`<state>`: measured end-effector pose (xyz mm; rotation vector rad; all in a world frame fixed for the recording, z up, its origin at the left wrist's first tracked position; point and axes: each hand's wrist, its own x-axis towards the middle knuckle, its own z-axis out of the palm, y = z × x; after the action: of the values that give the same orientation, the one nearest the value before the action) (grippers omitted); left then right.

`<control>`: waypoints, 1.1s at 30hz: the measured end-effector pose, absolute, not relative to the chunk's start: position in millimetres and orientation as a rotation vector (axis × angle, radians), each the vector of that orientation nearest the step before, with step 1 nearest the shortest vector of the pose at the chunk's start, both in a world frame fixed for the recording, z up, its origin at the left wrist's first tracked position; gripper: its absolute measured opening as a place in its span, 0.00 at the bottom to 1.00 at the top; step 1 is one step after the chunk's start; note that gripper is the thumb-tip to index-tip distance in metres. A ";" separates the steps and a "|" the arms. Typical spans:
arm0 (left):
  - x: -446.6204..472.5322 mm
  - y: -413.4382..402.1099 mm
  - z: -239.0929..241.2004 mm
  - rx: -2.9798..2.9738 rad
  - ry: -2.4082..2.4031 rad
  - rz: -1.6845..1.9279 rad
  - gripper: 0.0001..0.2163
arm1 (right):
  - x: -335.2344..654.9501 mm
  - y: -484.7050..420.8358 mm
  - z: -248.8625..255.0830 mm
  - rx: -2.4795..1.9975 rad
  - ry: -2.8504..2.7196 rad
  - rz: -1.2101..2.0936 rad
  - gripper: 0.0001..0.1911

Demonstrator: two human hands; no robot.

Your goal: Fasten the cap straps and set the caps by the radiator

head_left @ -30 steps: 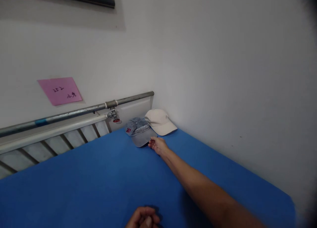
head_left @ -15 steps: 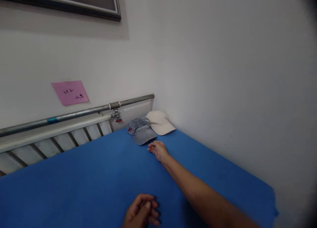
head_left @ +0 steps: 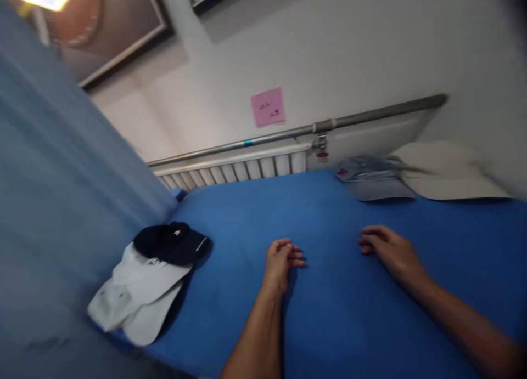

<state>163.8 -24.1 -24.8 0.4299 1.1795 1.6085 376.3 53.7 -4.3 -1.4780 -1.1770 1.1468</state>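
My left hand (head_left: 282,264) is over the middle of the blue surface, its fingers loosely bent and apart, with nothing in it. Farther right, my right hand (head_left: 389,253) is also empty, its fingers slightly curled and open. Beyond the right hand lie a grey-blue cap (head_left: 374,179) with a red mark and a cream cap (head_left: 444,170), side by side near the wall. At the left edge of the surface, a dark navy cap (head_left: 168,242) overlaps a white cap (head_left: 144,277), with a pale cap (head_left: 148,318) beneath. Neither hand touches a cap.
The blue surface (head_left: 329,324) spreads under both arms. A pale blue curtain (head_left: 74,165) hangs at the left. Behind the surface run a radiator (head_left: 247,169) and a pipe (head_left: 280,135) with a valve (head_left: 321,146). A pink note (head_left: 267,106) is on the wall.
The view has swung left, bringing the curtain and the left pile of caps into sight. My right hand has come away from the grey-blue cap; more of my left arm shows.
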 end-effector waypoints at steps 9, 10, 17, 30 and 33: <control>11.2 -84.4 -21.6 -0.114 1.295 2.314 0.05 | 369.0 44.7 5.2 -1.540 -1.215 1.183 0.04; 3.0 -85.6 -20.2 -0.134 1.287 2.344 0.05 | 369.0 44.6 6.2 -1.539 -1.218 1.185 0.04; 9.0 -72.9 -11.8 0.055 1.278 2.420 0.07 | 371.9 44.7 7.1 -1.482 -1.244 1.162 0.06; 93.0 -11.6 -9.7 0.750 1.073 1.811 0.04 | 383.6 54.8 -23.4 -1.119 -1.205 1.197 0.14; 104.6 -8.1 -16.8 0.766 1.073 1.738 0.05 | 386.5 48.1 -18.1 -1.021 -1.333 1.241 0.21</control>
<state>104.6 -8.1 -16.8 0.7660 1.0733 1.7383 386.5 48.1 -18.1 -1.0213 -1.3333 1.2409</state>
